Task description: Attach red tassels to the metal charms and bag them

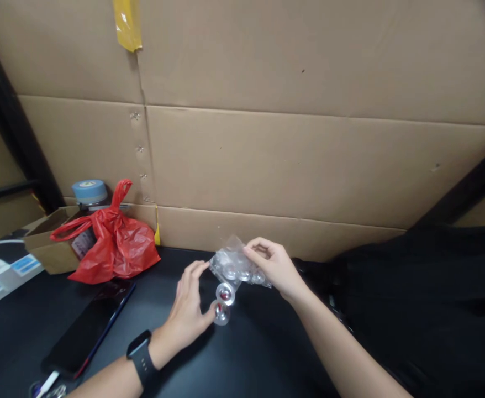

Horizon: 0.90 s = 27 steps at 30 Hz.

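A clear plastic bag [235, 260] with several small round transparent pieces in it lies on the black tabletop near the cardboard wall. My right hand [273, 265] pinches the bag's upper right part between thumb and fingers. Just below the bag, two clear round pieces with red spots, an upper one [225, 294] and a lower one [221, 313], sit side by side. My left hand [190, 304] is spread beside them, its thumb at the lower piece and its fingertips near the bag's left edge.
On the left stand a tied red bag [118, 243], a cardboard box [54, 249], a blue-lidded jar [89, 192] and a white power strip [8, 282]. A dark phone [89, 329] lies in front. Black fabric [425, 298] covers the right side; a cardboard wall [267, 160] closes the back.
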Motion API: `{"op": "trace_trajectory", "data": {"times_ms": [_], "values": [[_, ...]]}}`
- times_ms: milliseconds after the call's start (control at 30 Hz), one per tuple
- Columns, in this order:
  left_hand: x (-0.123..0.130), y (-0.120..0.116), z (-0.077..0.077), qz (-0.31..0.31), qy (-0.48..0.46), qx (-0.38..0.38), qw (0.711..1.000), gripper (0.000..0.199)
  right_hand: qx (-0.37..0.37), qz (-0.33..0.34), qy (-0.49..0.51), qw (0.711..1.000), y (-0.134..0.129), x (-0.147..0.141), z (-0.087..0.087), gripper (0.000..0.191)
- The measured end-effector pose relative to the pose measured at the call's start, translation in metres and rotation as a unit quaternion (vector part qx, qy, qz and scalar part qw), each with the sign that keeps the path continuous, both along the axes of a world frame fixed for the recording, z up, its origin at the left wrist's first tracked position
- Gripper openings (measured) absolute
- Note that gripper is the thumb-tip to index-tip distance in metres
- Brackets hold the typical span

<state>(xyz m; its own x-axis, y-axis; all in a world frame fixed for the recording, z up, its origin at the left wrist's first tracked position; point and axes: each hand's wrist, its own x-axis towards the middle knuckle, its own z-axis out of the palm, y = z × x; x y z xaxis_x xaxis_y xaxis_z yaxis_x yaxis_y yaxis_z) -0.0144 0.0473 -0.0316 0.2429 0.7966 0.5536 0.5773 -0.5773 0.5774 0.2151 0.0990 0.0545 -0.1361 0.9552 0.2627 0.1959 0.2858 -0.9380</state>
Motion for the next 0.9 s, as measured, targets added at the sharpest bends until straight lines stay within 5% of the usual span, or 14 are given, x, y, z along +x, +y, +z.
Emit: {"op": "trace_trajectory", "data": {"times_ms": [133, 300, 400, 467, 567, 700, 900], "values": [[-0.006, -0.001, 0.012, 0.032, 0.127, 0.150, 0.980, 0.060, 0.049, -0.039, -0.071, 0.995, 0.004, -0.002, -0.015, 0.039], [-0.005, -0.005, 0.025, 0.009, 0.180, 0.214, 0.960, 0.033, 0.051, 0.045, -0.104, 0.992, -0.006, -0.022, -0.023, 0.027], [-0.009, 0.002, 0.027, -0.022, 0.218, 0.186, 0.958, 0.021, 0.064, 0.082, -0.095, 0.990, -0.008, -0.027, -0.024, 0.027], [-0.017, 0.013, 0.025, 0.014, 0.239, 0.152, 0.959, 0.025, 0.113, 0.071, -0.163, 0.978, -0.005, -0.023, -0.029, 0.023], [-0.035, 0.033, 0.017, 0.111, 0.264, 0.083, 0.955, 0.028, 0.164, 0.066, -0.357, 0.917, 0.003, -0.011, -0.040, 0.028], [-0.052, 0.050, -0.003, 0.190, 0.304, -0.027, 0.933, 0.038, 0.123, 0.098, -0.504, 0.849, 0.005, -0.004, -0.054, 0.045], [-0.052, 0.047, -0.008, 0.210, 0.323, -0.088, 0.918, 0.050, 0.165, 0.067, -0.521, 0.835, 0.008, -0.009, -0.059, 0.027]]}}
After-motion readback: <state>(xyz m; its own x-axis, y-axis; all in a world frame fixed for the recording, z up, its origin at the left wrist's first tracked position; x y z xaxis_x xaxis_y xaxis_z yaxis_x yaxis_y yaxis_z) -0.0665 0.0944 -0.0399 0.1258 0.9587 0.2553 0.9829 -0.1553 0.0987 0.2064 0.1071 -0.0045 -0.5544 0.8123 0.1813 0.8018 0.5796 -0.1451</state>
